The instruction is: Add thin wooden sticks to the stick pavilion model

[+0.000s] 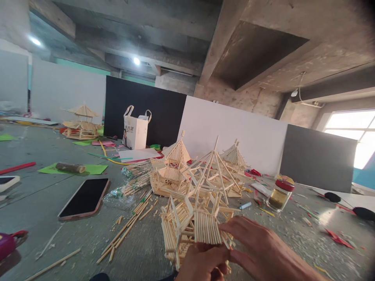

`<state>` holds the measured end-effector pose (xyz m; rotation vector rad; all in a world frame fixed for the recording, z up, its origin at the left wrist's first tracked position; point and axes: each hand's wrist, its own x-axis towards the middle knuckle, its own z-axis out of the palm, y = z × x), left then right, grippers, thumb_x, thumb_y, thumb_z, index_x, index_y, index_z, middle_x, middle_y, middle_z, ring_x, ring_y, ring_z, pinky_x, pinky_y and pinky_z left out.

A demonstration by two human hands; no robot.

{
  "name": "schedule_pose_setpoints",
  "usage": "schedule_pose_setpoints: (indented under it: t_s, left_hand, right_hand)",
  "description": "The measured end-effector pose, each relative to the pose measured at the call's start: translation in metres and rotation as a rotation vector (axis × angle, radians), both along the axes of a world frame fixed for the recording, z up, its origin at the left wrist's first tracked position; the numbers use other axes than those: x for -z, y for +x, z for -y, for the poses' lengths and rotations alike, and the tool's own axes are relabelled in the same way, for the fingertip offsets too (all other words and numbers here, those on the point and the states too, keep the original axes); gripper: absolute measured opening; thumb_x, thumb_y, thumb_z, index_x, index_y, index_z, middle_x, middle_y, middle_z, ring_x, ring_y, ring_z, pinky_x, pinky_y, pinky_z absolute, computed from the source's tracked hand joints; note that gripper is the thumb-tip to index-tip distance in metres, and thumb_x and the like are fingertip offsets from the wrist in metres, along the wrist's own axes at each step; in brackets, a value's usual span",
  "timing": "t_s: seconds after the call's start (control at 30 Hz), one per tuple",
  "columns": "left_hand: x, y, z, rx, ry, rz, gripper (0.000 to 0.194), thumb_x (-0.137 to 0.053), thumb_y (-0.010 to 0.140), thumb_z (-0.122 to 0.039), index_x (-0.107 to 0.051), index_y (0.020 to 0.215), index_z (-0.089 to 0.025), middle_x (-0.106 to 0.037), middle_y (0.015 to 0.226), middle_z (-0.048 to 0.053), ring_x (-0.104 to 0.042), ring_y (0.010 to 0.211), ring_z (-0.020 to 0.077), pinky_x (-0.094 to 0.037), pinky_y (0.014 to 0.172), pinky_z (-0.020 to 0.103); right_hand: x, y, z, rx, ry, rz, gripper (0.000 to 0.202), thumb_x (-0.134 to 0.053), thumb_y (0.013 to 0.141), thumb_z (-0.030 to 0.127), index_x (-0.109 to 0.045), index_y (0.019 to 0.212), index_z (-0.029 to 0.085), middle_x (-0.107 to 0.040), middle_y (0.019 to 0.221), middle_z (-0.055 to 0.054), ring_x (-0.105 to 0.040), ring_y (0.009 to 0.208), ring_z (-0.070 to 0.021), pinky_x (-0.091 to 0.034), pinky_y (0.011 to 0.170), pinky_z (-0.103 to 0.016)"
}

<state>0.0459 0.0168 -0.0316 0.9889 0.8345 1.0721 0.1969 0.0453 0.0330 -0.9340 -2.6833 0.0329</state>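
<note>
Grey desk [43, 156], littered. Stick pavilion models mid-desk; nearest one, the stick model [187, 222], sits at the near edge, tilted. Both hands on it: left hand [202, 261] pinches its lower frame, right hand [260, 249] has fingers closed on the slatted roof panel [206, 228]. Best to grip lightly and support the frame, since the joints look fragile. Phone [84, 199], glue jar [279, 194], loose sticks [129, 226] crowd the area.

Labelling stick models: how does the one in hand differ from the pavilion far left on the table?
The model in hand lies tilted and roofless, held by left hand and right hand. The far pavilion stands upright, untouched, with a peaked roof. Both are pale wooden-stick builds.
</note>
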Motion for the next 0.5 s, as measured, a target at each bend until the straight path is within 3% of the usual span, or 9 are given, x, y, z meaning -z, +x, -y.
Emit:
schedule_pose_setpoints:
  t_s: [0.23,0.37,0.5]
  left_hand:
    - [0.004,0.003,-0.002,-0.016,-0.017,-0.018,0.036,-0.058,0.065,-0.046,-0.046,0.044,-0.019,-0.033,0.033,-0.006,-0.029,0.034,0.0058,-0.018,0.041,0.025]
    - [0.004,0.003,0.0,-0.025,-0.007,0.02,0.033,-0.059,0.065,-0.045,-0.047,0.048,-0.019,-0.032,0.035,-0.007,-0.026,0.034,0.005,-0.018,0.04,0.024]
    - [0.007,0.004,0.0,-0.006,-0.005,0.098,0.032,-0.063,0.064,-0.045,-0.048,0.055,-0.018,-0.032,0.042,-0.009,-0.025,0.035,0.0036,-0.018,0.039,0.023]
  right_hand:
    - [0.0,0.0,0.001,-0.075,-0.049,-0.056,0.022,-0.056,0.079,-0.001,-0.058,0.084,0.02,-0.056,0.087,-0.001,-0.055,0.084,-0.0179,-0.048,0.073,-0.031]
    - [0.008,0.005,-0.001,-0.141,0.053,-0.053,0.016,-0.053,0.085,0.006,-0.057,0.086,0.021,-0.055,0.09,-0.001,-0.055,0.085,-0.0176,-0.049,0.072,-0.031]
    - [0.013,0.012,0.002,-0.164,0.153,-0.085,0.017,-0.052,0.082,0.006,-0.056,0.087,0.022,-0.056,0.094,-0.002,-0.057,0.084,-0.0176,-0.051,0.072,-0.029]
